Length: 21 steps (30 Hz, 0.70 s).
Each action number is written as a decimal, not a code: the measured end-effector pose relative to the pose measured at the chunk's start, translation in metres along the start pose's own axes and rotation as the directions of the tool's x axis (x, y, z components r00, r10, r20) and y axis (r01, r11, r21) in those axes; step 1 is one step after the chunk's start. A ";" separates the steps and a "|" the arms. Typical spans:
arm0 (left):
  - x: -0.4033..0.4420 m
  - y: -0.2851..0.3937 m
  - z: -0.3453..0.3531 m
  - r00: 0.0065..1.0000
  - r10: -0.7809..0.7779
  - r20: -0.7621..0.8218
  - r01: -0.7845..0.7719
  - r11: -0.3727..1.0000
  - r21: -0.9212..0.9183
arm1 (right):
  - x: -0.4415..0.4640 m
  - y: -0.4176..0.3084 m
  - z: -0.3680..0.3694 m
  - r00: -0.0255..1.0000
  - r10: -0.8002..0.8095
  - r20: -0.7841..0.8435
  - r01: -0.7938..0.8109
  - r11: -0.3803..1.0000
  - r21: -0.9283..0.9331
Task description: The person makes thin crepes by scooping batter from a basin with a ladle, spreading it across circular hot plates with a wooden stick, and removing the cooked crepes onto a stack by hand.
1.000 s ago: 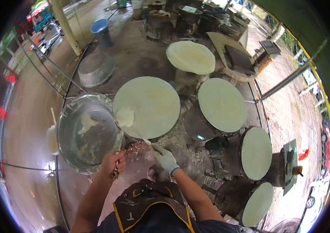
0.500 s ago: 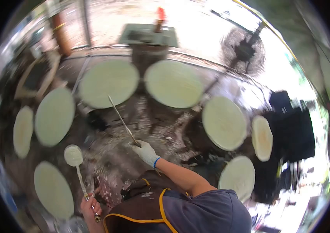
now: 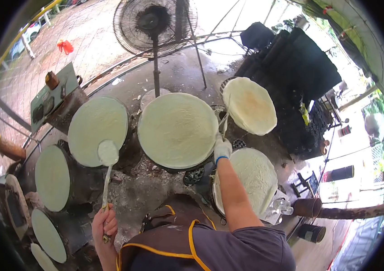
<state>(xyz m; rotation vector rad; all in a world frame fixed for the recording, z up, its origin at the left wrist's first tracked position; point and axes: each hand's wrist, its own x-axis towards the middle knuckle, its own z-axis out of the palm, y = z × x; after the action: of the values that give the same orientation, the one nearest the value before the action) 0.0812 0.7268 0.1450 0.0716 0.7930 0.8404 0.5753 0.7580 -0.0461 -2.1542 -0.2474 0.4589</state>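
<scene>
My bare left hand [image 3: 105,223] is closed round the handle of a long ladle [image 3: 108,152]. Its bowl is coated with pale batter and appears in front of a round griddle covered with pale batter [image 3: 98,124]. In a white glove, my right hand [image 3: 222,148] grips a long thin spatula [image 3: 226,115]. The spatula's far end overlaps the left edge of a round flatbread [image 3: 249,106] with a browned middle; whether it is under the edge I cannot tell. Between the hands lies a large batter-covered griddle [image 3: 177,131]. Another pale round [image 3: 250,180] is partly behind my right forearm.
More batter-covered griddles [image 3: 52,178] curve down the left side. A standing fan [image 3: 155,20] rises beyond the middle griddle. Black corrugated sheets [image 3: 291,67] stand at the upper right, and metal cans [image 3: 307,207] at the right. A metal plate [image 3: 54,95] lies at the upper left.
My view has swung to the right, bringing the fan toward the middle. My right hand has carried the spatula to the browned flatbread. Both hands keep their hold.
</scene>
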 end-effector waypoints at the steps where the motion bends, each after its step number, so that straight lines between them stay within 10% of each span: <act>1: 0.009 -0.001 0.011 0.999 -0.029 0.019 0.029 0.999 0.019 | -0.005 0.001 0.001 1.000 -0.008 0.022 0.009 0.998 -0.060; 4: 0.035 -0.002 0.032 0.990 -0.106 0.088 0.099 0.992 0.082 | -0.030 -0.018 0.007 0.990 0.037 0.135 0.002 0.961 -0.278; 15: 0.055 0.020 0.031 0.972 -0.224 0.066 0.207 0.958 0.199 | -0.073 -0.091 -0.007 0.994 0.013 0.104 -0.068 0.834 0.548; 21: 0.051 0.032 0.002 0.973 -0.230 -0.002 0.220 0.930 0.295 | -0.071 0.004 -0.006 0.990 0.136 0.042 -0.118 0.625 0.772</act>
<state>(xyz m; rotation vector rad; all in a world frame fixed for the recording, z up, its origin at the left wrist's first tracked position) 0.0820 0.7843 0.1273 0.2529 0.8730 0.4979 0.5128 0.7266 -0.0298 -1.3099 0.1199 0.5053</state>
